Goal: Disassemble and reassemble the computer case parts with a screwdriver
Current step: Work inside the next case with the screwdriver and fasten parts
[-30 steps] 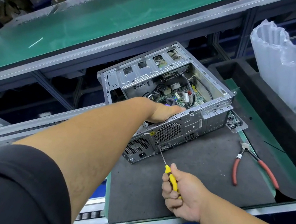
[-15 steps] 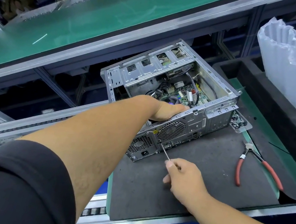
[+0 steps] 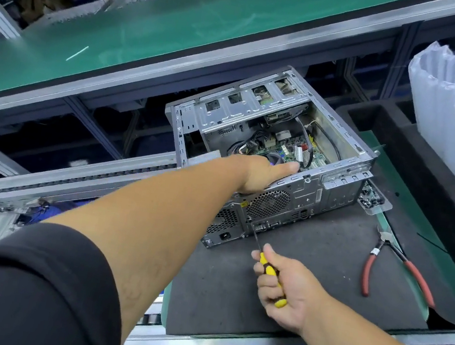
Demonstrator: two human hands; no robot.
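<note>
1. Open silver sheet-metal computer case (image 3: 308, 143) on its side on dark grey foam mat (image 3: 308, 274), side panel off, green motherboard and cables exposed, rear panel with fan grilles facing camera.
2. Yellow-and-black-handled screwdriver (image 3: 265, 263) angled up-left, dark shaft tip at rear panel just below round fan grille (actual contact with a screw too small to tell).
3. Right hand (image 3: 286, 289) wrapped round screwdriver handle, fingers curled, thumb along top near shaft.
4. Left hand (image 3: 264, 173) over top rear edge of case, thumb straight and pointing right along rim; other fingers hidden behind rim, so grip cannot be told.
5. Red-handled pliers (image 3: 393, 265) lying on mat right of case, handles spread, well apart from both hands.
6. Small circuit board in clear tray (image 3: 372, 198) just beside case's right end.
7. White bubble-wrap bag (image 3: 450, 112) upright at far right.
8. Green conveyor belt (image 3: 160, 21) running behind case.
</note>
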